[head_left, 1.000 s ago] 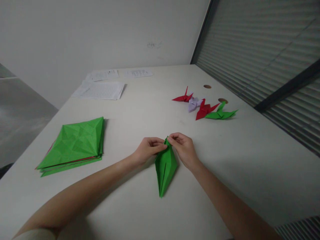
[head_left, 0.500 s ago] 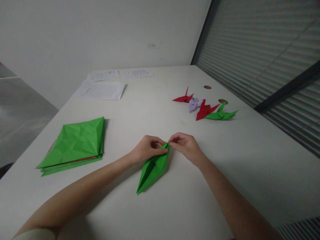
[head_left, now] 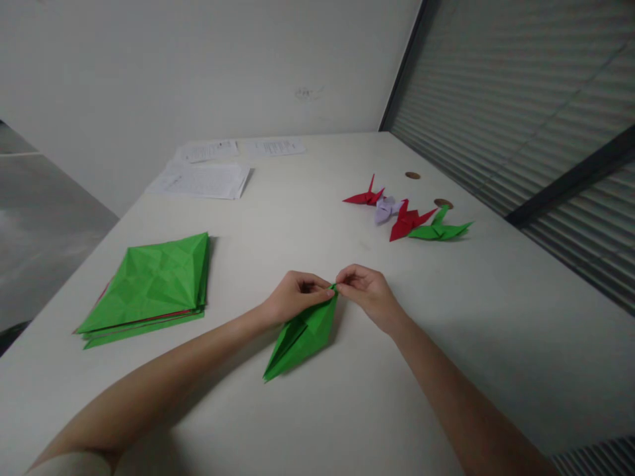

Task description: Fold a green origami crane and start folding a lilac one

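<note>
A folded green origami paper (head_left: 308,335), long and diamond-shaped, slants across the table in front of me, its lower tip pointing down and left. My left hand (head_left: 296,295) pinches it near the upper tip, thumb on top and the other fingers curled behind. At that same tip my right hand (head_left: 366,289) is closed, thumb and forefinger pinching the narrow end. The very tip is partly hidden by my fingertips.
To the left lies a stack of creased green paper sheets (head_left: 159,274) with red edges showing. Finished cranes sit at the back right: a red crane (head_left: 366,197), a lilac crane (head_left: 385,209), another red crane (head_left: 407,222) and a green crane (head_left: 439,229). Printed sheets (head_left: 203,181) lie at the far left.
The lower end of the green paper has swung a little to the left and up. Both hands keep their pinch near the upper tip, almost in place.
</note>
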`<state>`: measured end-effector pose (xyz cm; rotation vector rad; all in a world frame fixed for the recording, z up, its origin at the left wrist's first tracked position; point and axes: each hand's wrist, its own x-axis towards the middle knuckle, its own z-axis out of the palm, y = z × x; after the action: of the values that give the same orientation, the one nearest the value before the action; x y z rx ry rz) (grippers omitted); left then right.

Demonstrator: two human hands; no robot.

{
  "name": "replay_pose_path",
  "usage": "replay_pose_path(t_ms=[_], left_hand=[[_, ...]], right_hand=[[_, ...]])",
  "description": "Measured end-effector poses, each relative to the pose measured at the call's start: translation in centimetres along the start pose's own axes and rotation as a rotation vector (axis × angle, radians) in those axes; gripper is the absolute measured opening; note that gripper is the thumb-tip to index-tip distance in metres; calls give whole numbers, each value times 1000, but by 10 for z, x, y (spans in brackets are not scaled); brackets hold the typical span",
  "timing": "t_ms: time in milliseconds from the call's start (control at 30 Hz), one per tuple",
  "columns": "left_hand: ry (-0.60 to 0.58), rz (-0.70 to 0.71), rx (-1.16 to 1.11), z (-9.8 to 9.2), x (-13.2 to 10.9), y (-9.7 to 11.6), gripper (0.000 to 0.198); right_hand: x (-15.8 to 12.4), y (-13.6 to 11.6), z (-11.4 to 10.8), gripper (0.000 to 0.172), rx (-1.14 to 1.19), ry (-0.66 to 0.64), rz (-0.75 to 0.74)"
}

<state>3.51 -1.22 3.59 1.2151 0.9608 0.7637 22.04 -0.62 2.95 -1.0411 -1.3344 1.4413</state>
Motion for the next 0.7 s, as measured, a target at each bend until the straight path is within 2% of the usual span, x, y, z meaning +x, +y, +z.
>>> replay_pose_path(t_ms=[100,400,700], left_hand=[[-4,-3,24,0,0,-1,30],[0,-26,-7,-2,0,2,32],[-58,-31,-30,-4,-1,9,34]], right_hand=[[0,4,2,15,28,-33,39],[0,7,3,14,39,25,27],[-1,-3,-2,9,7,-56,19]])
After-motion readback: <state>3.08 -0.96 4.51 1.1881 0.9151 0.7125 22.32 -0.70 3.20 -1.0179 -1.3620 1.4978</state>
